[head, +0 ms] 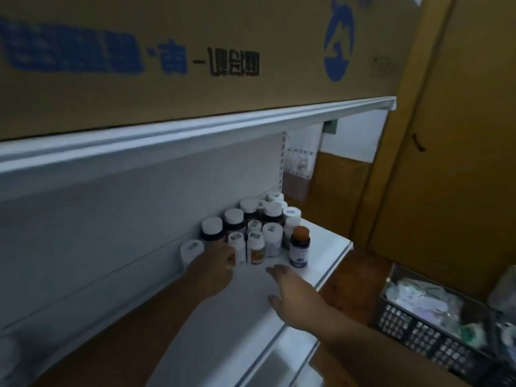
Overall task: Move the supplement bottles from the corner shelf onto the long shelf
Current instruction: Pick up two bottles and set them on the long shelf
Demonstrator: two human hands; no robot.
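A big cardboard box (pixel 195 51) sits above my white shelf (pixel 251 297). Supplement bottles (pixel 259 233) cluster at its far right end against the back panel. My left hand (pixel 220 263) touches one white-capped bottle (pixel 236 247), grip unclear; my right hand (pixel 293 291) hovers released. They look light, rigid, smooth: best grasped around the body.

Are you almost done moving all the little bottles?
Hard to say how many are left; the corner shelf is out of view. Done: a big bunch of supplement bottles already stands on the white shelf. In hand: the left hand touches a white bottle at the front of the bunch, while the right hand hovers open and empty beside them.
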